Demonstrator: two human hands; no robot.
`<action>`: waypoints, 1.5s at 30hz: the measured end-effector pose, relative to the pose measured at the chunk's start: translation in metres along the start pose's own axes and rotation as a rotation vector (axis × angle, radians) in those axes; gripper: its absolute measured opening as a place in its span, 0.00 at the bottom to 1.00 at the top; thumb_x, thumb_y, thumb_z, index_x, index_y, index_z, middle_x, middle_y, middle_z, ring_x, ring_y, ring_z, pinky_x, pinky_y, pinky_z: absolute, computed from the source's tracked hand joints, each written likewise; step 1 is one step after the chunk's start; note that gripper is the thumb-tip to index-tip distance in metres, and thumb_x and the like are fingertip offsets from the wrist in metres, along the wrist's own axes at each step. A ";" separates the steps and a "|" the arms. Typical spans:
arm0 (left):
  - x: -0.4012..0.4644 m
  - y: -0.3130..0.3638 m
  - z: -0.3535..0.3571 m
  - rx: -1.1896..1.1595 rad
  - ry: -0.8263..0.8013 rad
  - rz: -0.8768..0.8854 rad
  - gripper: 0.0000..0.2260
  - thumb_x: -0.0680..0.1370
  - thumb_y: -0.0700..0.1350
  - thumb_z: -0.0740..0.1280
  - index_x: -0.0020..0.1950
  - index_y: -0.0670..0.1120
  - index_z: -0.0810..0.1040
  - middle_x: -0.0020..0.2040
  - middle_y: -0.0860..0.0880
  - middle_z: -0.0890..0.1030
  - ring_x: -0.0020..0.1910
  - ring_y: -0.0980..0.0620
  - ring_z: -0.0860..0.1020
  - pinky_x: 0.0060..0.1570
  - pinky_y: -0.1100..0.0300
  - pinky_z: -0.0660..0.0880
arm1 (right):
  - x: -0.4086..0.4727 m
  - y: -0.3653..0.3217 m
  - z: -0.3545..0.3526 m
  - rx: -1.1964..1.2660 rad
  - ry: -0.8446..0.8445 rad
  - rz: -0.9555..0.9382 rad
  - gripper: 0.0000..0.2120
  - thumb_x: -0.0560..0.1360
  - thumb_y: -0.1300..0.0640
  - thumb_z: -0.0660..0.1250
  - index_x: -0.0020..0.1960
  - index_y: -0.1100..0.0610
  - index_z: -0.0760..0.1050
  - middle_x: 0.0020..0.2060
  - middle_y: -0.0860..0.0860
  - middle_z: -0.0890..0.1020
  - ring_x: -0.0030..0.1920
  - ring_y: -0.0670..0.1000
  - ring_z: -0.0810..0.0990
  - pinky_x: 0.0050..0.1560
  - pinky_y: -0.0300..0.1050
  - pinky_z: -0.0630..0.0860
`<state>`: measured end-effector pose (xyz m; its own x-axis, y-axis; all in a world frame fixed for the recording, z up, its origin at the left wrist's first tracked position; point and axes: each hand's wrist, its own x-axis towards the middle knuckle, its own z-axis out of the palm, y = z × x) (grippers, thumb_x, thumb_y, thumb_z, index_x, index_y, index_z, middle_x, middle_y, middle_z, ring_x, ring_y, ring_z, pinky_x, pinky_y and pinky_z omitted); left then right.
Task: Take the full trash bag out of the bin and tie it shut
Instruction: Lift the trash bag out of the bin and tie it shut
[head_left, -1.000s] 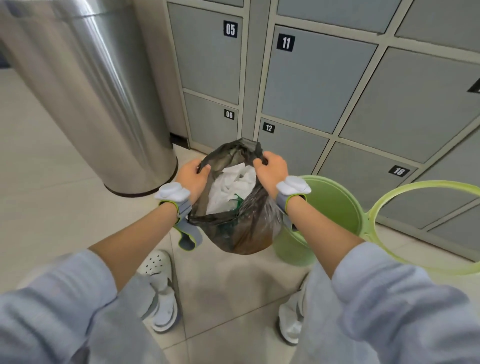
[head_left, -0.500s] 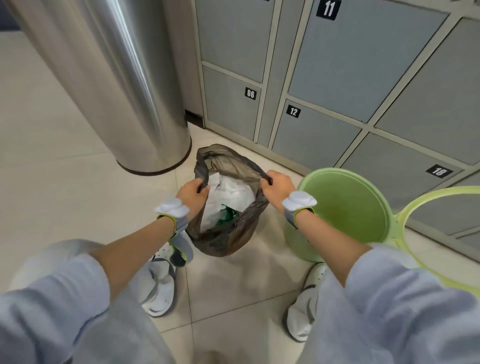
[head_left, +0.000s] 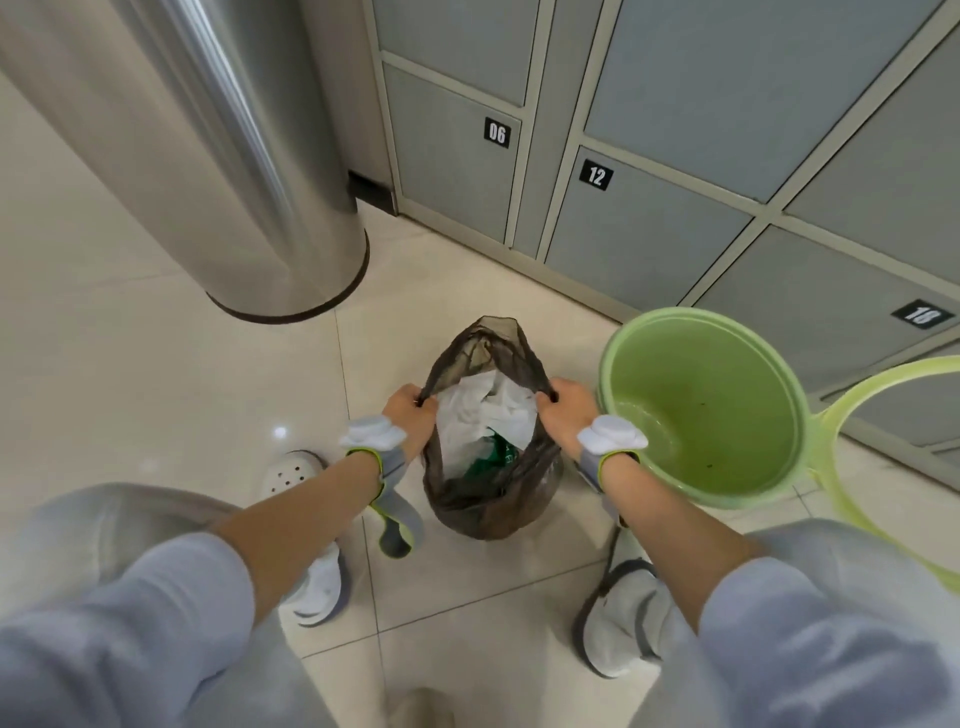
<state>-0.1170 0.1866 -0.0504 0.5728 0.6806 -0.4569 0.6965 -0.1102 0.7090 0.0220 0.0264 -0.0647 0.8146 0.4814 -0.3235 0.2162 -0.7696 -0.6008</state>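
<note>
A dark, see-through trash bag (head_left: 488, 504) stands on the tiled floor between my feet, out of the bin. Its mouth is open, and white paper and something green show inside. My left hand (head_left: 410, 415) grips the bag's rim on the left side. My right hand (head_left: 569, 410) grips the rim on the right side. The two hands hold the opening stretched apart. The green plastic bin (head_left: 623, 358) stands to the right of the bag with nothing in it.
A green ring lid (head_left: 893, 525) leans off the bin's right side. A tall steel cylinder (head_left: 218, 171) stands at the back left. Grey numbered lockers (head_left: 649, 249) line the wall behind. My white shoes (head_left: 317, 582) stand either side of the bag.
The bag has come down from in front of the lockers to the floor. Its rim, bunched together before, is now spread wide between my hands. The camera tilted downward.
</note>
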 end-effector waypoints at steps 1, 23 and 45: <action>0.000 -0.002 0.004 0.001 -0.020 -0.008 0.07 0.78 0.45 0.59 0.41 0.45 0.70 0.30 0.50 0.70 0.29 0.54 0.68 0.27 0.62 0.63 | 0.000 0.003 -0.001 0.005 -0.001 0.011 0.11 0.75 0.56 0.59 0.51 0.58 0.77 0.43 0.58 0.82 0.40 0.56 0.78 0.39 0.40 0.68; -0.013 0.019 -0.008 -0.664 0.156 -0.305 0.15 0.77 0.46 0.63 0.52 0.33 0.79 0.45 0.42 0.75 0.46 0.47 0.73 0.50 0.54 0.69 | -0.019 -0.037 -0.006 0.977 0.168 0.430 0.15 0.73 0.56 0.65 0.44 0.69 0.77 0.34 0.55 0.74 0.38 0.52 0.71 0.39 0.45 0.67; -0.016 0.010 -0.005 -0.454 0.033 -0.172 0.22 0.77 0.30 0.56 0.71 0.36 0.60 0.65 0.36 0.72 0.65 0.37 0.71 0.68 0.44 0.67 | -0.028 -0.023 -0.018 0.881 -0.013 0.318 0.14 0.68 0.79 0.55 0.51 0.70 0.70 0.47 0.62 0.73 0.50 0.57 0.72 0.53 0.54 0.71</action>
<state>-0.1210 0.1784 -0.0332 0.4468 0.6850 -0.5755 0.5162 0.3280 0.7912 0.0033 0.0234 -0.0286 0.7580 0.3121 -0.5727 -0.5059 -0.2729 -0.8183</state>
